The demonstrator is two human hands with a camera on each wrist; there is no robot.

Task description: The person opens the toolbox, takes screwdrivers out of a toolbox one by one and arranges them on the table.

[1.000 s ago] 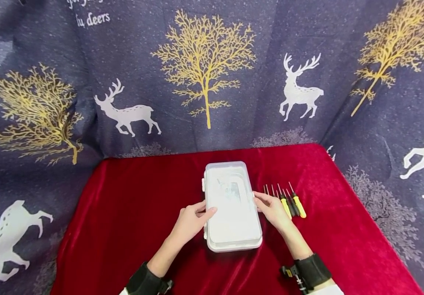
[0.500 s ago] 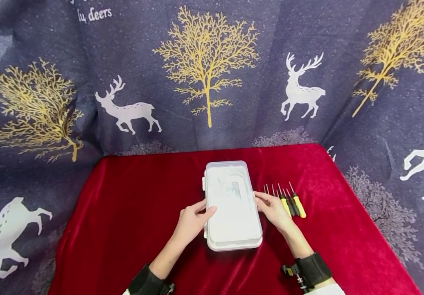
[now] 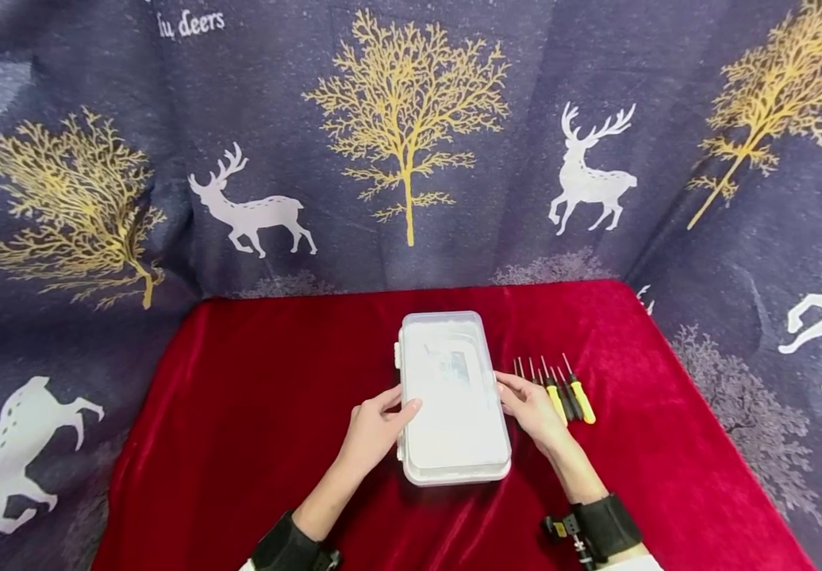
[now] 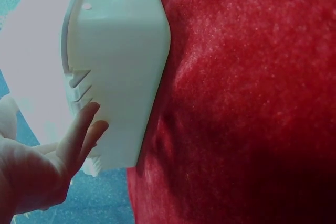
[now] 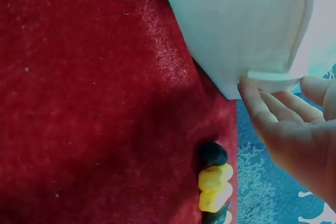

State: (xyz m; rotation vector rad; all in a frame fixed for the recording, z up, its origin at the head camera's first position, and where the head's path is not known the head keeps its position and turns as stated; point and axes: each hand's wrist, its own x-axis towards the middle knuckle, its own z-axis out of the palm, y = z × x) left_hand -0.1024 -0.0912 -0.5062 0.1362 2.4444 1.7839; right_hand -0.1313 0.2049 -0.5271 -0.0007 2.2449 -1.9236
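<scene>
A white plastic storage box [image 3: 455, 420] with a translucent lid lies lengthwise on the red cloth, its lid down. My left hand [image 3: 373, 432] holds its left side, thumb on top of the lid and fingers along the side wall. In the left wrist view the fingertips [image 4: 88, 109] touch that wall beside the hinges. At the opposite side, my right hand [image 3: 534, 411] pinches the side latch [image 5: 274, 81] between thumb and fingers. What the box contains cannot be made out through the lid.
Several small screwdrivers [image 3: 581, 400] with yellow or black handles lie side by side just right of my right hand, shafts pointing away. Red velvet cloth [image 3: 261, 381] covers the table. A dark blue curtain [image 3: 411, 270] with deer and trees hangs around its back and sides.
The head view has shifted slightly. Both hands keep their places on the box, and the lid stays down.
</scene>
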